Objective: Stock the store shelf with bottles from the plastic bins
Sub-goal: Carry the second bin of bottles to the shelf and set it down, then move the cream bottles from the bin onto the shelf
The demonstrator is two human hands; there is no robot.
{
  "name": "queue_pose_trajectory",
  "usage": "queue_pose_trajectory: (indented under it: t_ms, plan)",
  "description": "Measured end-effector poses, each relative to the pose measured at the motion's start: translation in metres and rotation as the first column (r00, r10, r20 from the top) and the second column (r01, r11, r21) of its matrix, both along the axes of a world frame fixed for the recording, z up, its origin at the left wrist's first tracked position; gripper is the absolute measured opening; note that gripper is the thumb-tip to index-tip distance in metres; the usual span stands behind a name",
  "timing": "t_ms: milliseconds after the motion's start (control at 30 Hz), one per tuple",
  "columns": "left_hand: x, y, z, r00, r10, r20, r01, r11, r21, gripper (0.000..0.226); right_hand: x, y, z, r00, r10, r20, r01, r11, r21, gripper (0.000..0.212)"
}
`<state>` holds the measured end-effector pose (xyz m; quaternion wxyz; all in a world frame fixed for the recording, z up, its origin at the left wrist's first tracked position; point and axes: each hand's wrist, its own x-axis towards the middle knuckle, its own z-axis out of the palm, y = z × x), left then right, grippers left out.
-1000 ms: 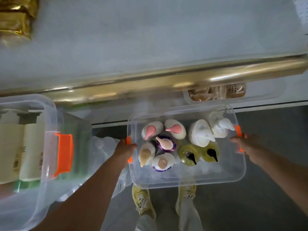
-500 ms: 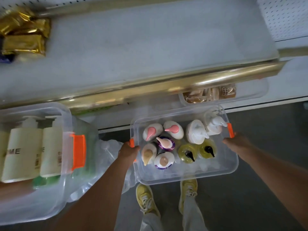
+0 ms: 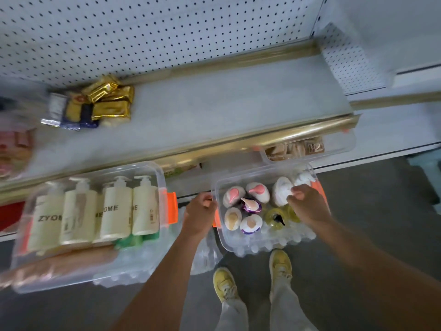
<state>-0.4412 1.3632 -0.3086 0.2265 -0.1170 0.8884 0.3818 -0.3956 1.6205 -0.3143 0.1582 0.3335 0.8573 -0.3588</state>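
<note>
Fingers of my left hand [image 3: 199, 212] curl over the left rim of the small clear bin [image 3: 274, 244]. My right hand [image 3: 307, 204] pinches the white pump bottle [image 3: 281, 191] standing inside it, among the other upright bottles. Gray shelf [image 3: 226, 99] lies beyond, above; a larger bin [image 3: 95, 271] sits left.
</note>
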Motion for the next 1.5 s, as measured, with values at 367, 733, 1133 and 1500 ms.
queue_pose_trajectory:
  t_ms: [367,733,1133,1500]
  plan:
    - [0.025,-0.071,0.188,0.88,-0.029,-0.474,0.023,1.0,-0.02,0.022,0.011,-0.077,0.188,0.815,0.286,-0.505,-0.268,0.957,0.108,0.031]
    - [0.106,-0.139,0.275,0.781,0.018,-0.624,-0.041,0.999,-0.022,0.035,0.053,-0.134,0.286,0.583,0.449,-0.677,-0.44,0.875,0.202,0.031]
    - [0.104,-0.3,0.238,0.847,0.087,-0.524,-0.139,0.988,-0.06,0.033,0.032,-0.29,0.272,0.555,0.532,-0.639,-0.572,0.802,0.172,0.03]
    - [0.002,-0.449,0.172,0.967,0.015,-0.252,-0.026,0.999,-0.039,0.031,-0.025,-0.464,0.193,0.789,0.414,-0.453,-0.471,0.882,-0.013,0.029]
